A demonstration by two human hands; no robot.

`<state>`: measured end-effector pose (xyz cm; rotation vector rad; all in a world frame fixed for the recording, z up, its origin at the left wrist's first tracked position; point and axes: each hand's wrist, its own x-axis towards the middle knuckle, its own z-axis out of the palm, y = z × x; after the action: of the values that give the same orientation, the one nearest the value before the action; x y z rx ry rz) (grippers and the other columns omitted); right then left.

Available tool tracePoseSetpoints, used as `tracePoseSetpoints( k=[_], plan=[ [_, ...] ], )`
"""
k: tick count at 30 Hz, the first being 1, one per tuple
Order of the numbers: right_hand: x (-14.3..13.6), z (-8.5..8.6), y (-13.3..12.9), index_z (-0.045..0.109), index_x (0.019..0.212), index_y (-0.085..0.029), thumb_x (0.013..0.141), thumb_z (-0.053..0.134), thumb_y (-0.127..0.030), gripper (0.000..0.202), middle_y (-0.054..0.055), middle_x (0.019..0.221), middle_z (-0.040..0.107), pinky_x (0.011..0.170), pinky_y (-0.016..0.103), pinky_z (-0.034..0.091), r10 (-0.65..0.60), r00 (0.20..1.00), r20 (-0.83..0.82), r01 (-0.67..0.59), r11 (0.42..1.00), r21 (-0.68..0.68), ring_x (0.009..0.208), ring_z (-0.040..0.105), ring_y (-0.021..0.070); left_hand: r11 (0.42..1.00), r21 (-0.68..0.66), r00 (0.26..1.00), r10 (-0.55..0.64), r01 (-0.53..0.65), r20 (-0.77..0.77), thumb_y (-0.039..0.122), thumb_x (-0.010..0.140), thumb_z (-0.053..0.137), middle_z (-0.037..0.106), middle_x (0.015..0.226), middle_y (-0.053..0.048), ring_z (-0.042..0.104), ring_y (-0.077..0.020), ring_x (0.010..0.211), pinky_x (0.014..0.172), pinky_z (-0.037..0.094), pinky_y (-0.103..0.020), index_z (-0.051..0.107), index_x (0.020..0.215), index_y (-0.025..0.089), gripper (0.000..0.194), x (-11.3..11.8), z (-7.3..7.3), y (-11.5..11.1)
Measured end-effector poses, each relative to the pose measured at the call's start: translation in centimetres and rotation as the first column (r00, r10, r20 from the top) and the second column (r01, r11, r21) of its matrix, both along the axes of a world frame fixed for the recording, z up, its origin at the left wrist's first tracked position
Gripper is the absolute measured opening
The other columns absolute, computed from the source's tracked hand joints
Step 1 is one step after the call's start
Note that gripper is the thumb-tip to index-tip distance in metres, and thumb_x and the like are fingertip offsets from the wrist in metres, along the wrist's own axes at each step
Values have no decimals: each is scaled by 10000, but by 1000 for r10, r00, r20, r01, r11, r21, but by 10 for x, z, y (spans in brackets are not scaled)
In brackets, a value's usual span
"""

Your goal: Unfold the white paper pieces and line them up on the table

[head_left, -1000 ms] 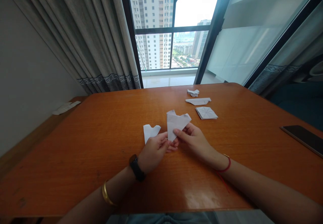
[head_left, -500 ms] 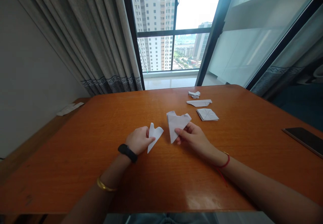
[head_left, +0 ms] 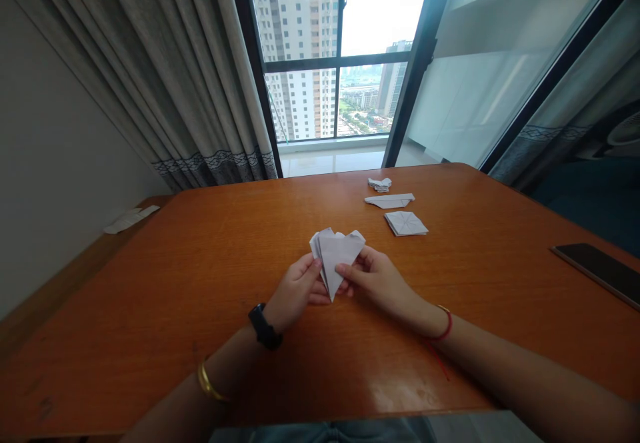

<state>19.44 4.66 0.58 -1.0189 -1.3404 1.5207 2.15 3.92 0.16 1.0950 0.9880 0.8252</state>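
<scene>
Left hand point(head_left: 296, 288): closed on the left side of the folded white papers point(head_left: 341, 255), thumb in front. Right hand point(head_left: 383, 282): pinching their right side, thumb on the face. The papers lie overlapped at frame centre — point downward. Upper right of centre, on the wooden table point(head_left: 200, 256): a square folded packet point(head_left: 406, 223), a flat strip point(head_left: 390, 200) and a small folded piece point(head_left: 380, 184) — all white, set apart.

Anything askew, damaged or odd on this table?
Nothing stands out. Left hand and right hand hold folded white papers; beyond, the square packet, folded strip and small folded piece look intact. The phone lies flat. No spill visible.
</scene>
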Motion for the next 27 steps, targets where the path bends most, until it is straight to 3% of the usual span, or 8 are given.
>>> tracePoseSetpoints(
  k=[4,8,12,17,20,22,24,27],
  plan=[
    [1,-3,0,552,891,-168,757,695,-407,309,-9,609,639,488,268,476,-1,997,79,-1,1000,24,496,576,138,996,65,998,-59,58,5,654,819,522,698,900,-110,684,-196,770,654,527,-265,531,1099,135,589,1,-2,0],
    [4,-7,2,559,908,-173,786,669,-400,281,3,672,646,489,269,461,-12,988,151,-4,995,103,525,580,143,984,155,995,-96,93,11,476,824,633,686,1003,-99,666,-208,884,684,512,-249,535,1132,154,457,3,-4,0],
    [4,-10,2,563,871,-182,807,654,-378,225,-9,642,611,498,267,458,-30,979,200,-3,987,164,541,583,147,978,187,995,-96,92,14,397,836,629,677,1040,-89,660,-218,900,729,517,-281,537,1138,165,392,3,-5,-1],
    [0,-10,1,437,1063,-231,742,719,-363,447,-45,752,586,443,254,457,-107,994,8,106,988,116,496,578,127,970,242,999,-40,40,-6,358,864,585,686,999,-77,657,-204,874,759,517,-301,556,1139,165,338,4,-11,-1],
    [0,-9,0,477,985,-215,779,679,-392,339,-44,679,574,455,255,439,-30,999,22,28,995,97,492,564,132,956,294,999,-13,25,-42,349,870,568,693,980,-83,656,-212,879,771,515,-308,564,1134,152,329,4,-11,0],
    [2,-9,0,519,899,-207,827,628,-382,218,-27,647,573,497,269,437,-26,993,114,7,986,165,526,556,141,933,360,991,43,4,-123,347,865,573,692,1007,-87,652,-226,909,803,510,-320,582,1115,156,315,2,-9,1],
    [5,-9,1,547,858,-210,849,604,-336,139,-2,698,592,565,290,445,-105,968,229,31,952,303,598,557,155,896,444,955,138,-6,-264,341,847,596,692,1011,-83,646,-235,917,811,503,-320,622,1051,169,268,0,-7,2],
    [6,-11,4,584,841,-208,852,587,-254,47,34,828,621,701,325,450,-185,914,362,-4,886,464,750,567,186,878,477,891,187,36,-413,322,840,585,689,843,-60,642,-214,771,696,508,-293,654,908,169,180,-3,-8,4]
  ],
)
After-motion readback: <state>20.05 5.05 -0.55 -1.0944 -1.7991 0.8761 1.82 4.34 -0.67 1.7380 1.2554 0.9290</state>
